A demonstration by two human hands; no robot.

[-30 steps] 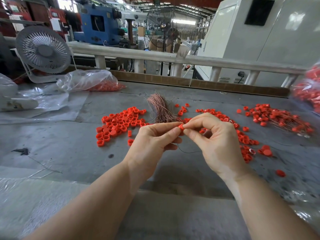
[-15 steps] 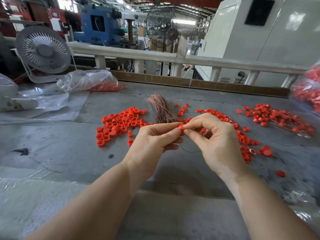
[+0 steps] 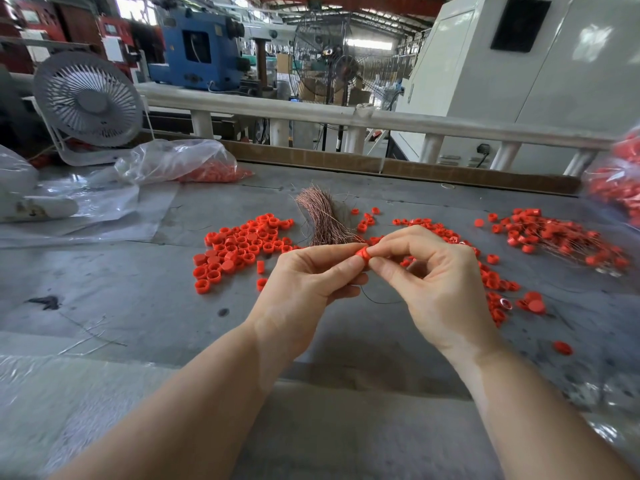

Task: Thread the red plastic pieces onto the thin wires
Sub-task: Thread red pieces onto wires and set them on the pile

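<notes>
Both hands meet above the middle of the grey table [image 3: 145, 306]. My left hand [image 3: 304, 285] pinches a small red plastic piece [image 3: 362, 253] between thumb and forefinger. My right hand [image 3: 433, 275] pinches the same piece from the right side. A thin dark wire [image 3: 377, 301] loops out below the fingers. Behind the hands lies a bundle of thin copper wires [image 3: 320, 216]. A pile of loose red pieces [image 3: 239, 245] sits to the left, and a heap of red pieces threaded on wires [image 3: 561, 237] lies at the right.
More red pieces [image 3: 498, 292] are scattered right of my right hand. A clear bag of red pieces [image 3: 194, 164] and a grey fan [image 3: 88, 100] stand at the back left. Another bag of red pieces [image 3: 620, 188] is at the right edge. A white railing [image 3: 311, 114] runs behind the table.
Both hands stay almost still at the same spot, with only slight finger shifts on the red piece.
</notes>
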